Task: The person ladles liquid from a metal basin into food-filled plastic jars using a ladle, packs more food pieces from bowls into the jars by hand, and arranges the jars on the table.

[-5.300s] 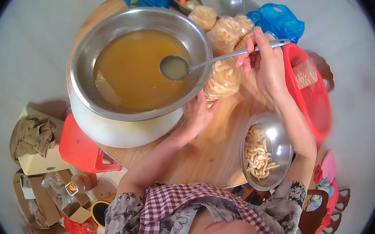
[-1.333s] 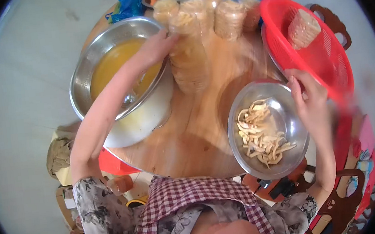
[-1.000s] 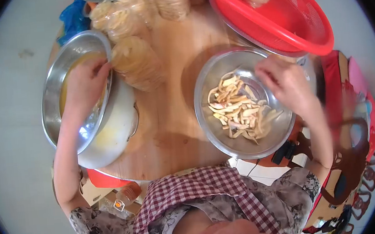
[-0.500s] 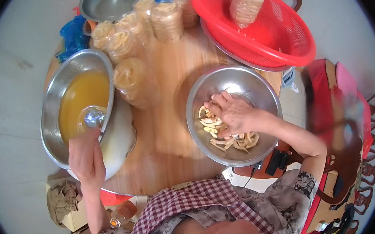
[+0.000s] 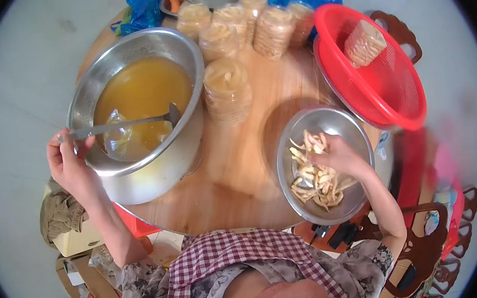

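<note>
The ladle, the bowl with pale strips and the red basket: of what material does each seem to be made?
Ladle: probably metal, by its even grey colour; finish looks dull.
Bowl: likely stainless steel, polished; bright reflections show on its inner wall.
Red basket: seems plastic, smooth; its colour is even and its wall perforated.

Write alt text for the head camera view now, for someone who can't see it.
A person's left hand holds a ladle over a metal basin of yellowish liquid, while the right hand is among pale strips in a smaller metal bowl. Clear packs stand farther back on the wooden table, near a red basket holding another.
</note>
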A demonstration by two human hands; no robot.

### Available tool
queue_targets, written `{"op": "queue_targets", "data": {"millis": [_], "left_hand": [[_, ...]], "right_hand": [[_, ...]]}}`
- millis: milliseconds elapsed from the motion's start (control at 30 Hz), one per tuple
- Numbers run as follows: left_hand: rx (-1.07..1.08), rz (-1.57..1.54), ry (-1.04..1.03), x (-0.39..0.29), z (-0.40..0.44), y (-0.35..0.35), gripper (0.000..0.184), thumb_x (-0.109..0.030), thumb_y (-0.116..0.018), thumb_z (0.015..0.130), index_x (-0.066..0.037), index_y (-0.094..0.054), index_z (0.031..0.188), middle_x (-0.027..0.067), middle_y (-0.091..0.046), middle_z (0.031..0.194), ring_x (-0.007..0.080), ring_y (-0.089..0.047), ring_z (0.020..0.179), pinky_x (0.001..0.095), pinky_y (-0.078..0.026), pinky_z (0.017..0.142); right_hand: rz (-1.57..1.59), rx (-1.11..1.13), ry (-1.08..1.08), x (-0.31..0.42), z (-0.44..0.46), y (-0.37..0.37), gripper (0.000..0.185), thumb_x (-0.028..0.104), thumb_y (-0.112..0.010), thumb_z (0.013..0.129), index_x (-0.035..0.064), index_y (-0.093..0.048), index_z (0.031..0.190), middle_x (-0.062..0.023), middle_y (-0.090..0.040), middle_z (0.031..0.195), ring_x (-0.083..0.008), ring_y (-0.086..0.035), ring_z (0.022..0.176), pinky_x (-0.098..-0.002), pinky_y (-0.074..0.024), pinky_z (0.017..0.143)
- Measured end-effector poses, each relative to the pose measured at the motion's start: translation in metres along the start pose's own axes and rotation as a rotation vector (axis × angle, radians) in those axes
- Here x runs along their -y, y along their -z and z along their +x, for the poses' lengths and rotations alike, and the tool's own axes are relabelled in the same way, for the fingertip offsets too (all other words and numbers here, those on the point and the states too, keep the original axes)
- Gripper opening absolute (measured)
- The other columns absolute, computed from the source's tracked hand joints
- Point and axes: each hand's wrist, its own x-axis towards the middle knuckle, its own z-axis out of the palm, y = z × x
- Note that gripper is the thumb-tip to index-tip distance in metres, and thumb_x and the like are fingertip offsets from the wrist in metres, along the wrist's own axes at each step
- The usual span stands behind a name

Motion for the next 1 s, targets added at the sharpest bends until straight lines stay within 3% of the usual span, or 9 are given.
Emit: {"op": "queue_targets", "data": {"millis": [133,200,267,333,400,500,600,733,1000], "left_hand": [[-0.028,-0.022,0.152,-0.005,-0.019,0.025,0.006,-0.007,-0.056,0.099,-0.004,-0.057,0.103,0.0043,-0.057,0.095,0.0109,-0.057,0.078,0.0283,-0.06,0.067],[0.038,-0.033,0.223,-0.002,-0.027,0.048,0.008,-0.005,-0.054,0.097,-0.006,-0.057,0.104,0.0037,-0.057,0.098,0.0099,-0.056,0.077,0.0287,-0.06,0.066],[0.01,-0.041,0.228,-0.007,-0.041,0.053,0.01,-0.005,-0.052,0.097,-0.005,-0.057,0.106,0.003,-0.056,0.095,0.0085,-0.053,0.072,0.0259,-0.057,0.062],[0.088,0.02,0.26,-0.009,-0.05,0.067,0.011,-0.005,-0.051,0.097,-0.004,-0.058,0.106,0.0024,-0.056,0.091,0.0074,-0.05,0.065,0.0222,-0.05,0.053],[0.027,0.086,0.237,-0.009,-0.059,0.073,0.012,-0.005,-0.051,0.096,-0.003,-0.058,0.105,0.0012,-0.054,0.083,0.0066,-0.044,0.055,0.0208,-0.041,0.043],[0.106,0.169,0.398,-0.008,-0.064,0.092,0.015,-0.005,-0.05,0.093,-0.003,-0.059,0.103,-0.0019,-0.044,0.068,0.0045,-0.035,0.045,0.0196,-0.033,0.036],[0.063,-0.032,0.553,-0.013,-0.065,0.095,0.016,-0.005,-0.051,0.092,-0.003,-0.06,0.105,-0.0016,-0.043,0.066,0.0042,-0.036,0.045,0.0179,-0.03,0.034],[0.126,-0.252,0.684,-0.021,-0.072,0.097,0.019,-0.006,-0.052,0.09,-0.001,-0.059,0.107,-0.0002,-0.043,0.063,0.0048,-0.036,0.042,0.0168,-0.029,0.033],[0.249,-0.249,0.632,-0.043,-0.098,0.058,0.024,-0.005,-0.049,0.091,0.004,-0.056,0.112,0.002,-0.045,0.064,0.0067,-0.038,0.041,0.0189,-0.033,0.036]], "right_hand": [[0.113,-0.06,0.03,-0.002,-0.012,0.013,0.045,0.018,-0.075,0.085,-0.0011,-0.061,0.123,-0.0084,-0.068,0.099,-0.013,-0.063,0.094,-0.0317,-0.0502,0.084],[-0.313,-0.155,0.001,0.01,-0.025,0.019,0.044,0.02,-0.074,0.085,-0.0021,-0.061,0.121,-0.0105,-0.068,0.098,-0.015,-0.063,0.094,-0.0324,-0.0498,0.085],[-0.021,-0.095,0.033,0.021,-0.034,0.026,0.038,0.019,-0.072,0.087,-0.0003,-0.063,0.119,-0.0101,-0.068,0.098,-0.0155,-0.063,0.09,-0.0327,-0.0508,0.081],[0.04,-0.141,0.072,0.015,-0.035,0.03,0.042,0.024,-0.074,0.083,0.0006,-0.064,0.117,-0.0154,-0.068,0.094,-0.022,-0.065,0.086,-0.0359,-0.0504,0.081],[-0.531,-0.069,0.025,0.016,-0.036,0.037,0.045,0.027,-0.075,0.081,-0.0005,-0.063,0.115,-0.0195,-0.068,0.092,-0.0272,-0.066,0.087,-0.0383,-0.0502,0.082],[-0.262,-0.062,0.059,0.015,-0.037,0.043,0.042,0.027,-0.074,0.082,0.0002,-0.063,0.113,-0.0212,-0.069,0.096,-0.0314,-0.068,0.092,-0.0407,-0.0508,0.084],[-0.299,-0.077,0.214,-0.023,-0.024,0.034,0.042,0.027,-0.072,0.083,0.0027,-0.06,0.115,-0.0217,-0.07,0.097,-0.0377,-0.068,0.094,-0.0447,-0.0507,0.081],[-0.635,-0.06,0.0,-0.004,-0.022,0.018,0.034,0.022,-0.07,0.087,0.0037,-0.062,0.114,-0.0205,-0.067,0.096,-0.0369,-0.066,0.09,-0.0433,-0.0492,0.081],[-0.655,-0.063,0.011,-0.005,-0.013,0.023,0.028,0.023,-0.067,0.089,0.0037,-0.062,0.108,-0.0223,-0.068,0.096,-0.04,-0.066,0.095,-0.0484,-0.0494,0.08]]}}
